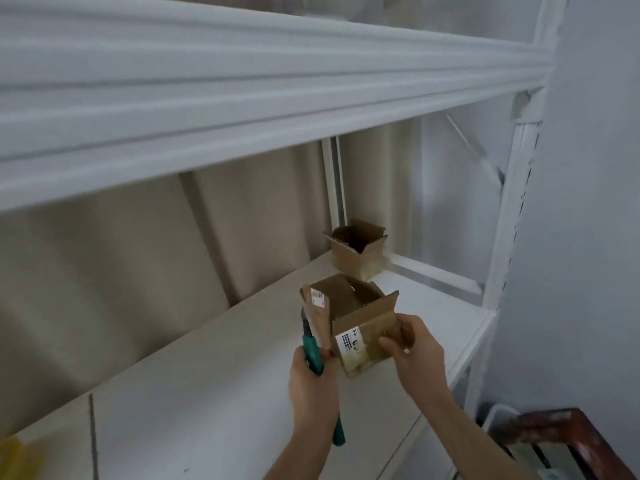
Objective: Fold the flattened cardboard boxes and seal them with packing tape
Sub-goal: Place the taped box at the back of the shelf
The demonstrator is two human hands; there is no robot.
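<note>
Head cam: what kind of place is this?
Likely a storeroom or packing area. White metal shelving fills the view, an open cardboard box sits on the shelf board, and the hands hold a second, labelled box beside it.

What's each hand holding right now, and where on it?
Right hand grips the small open brown cardboard box by its near right side wall. Left hand holds a green-handled tool by its handle.
</note>
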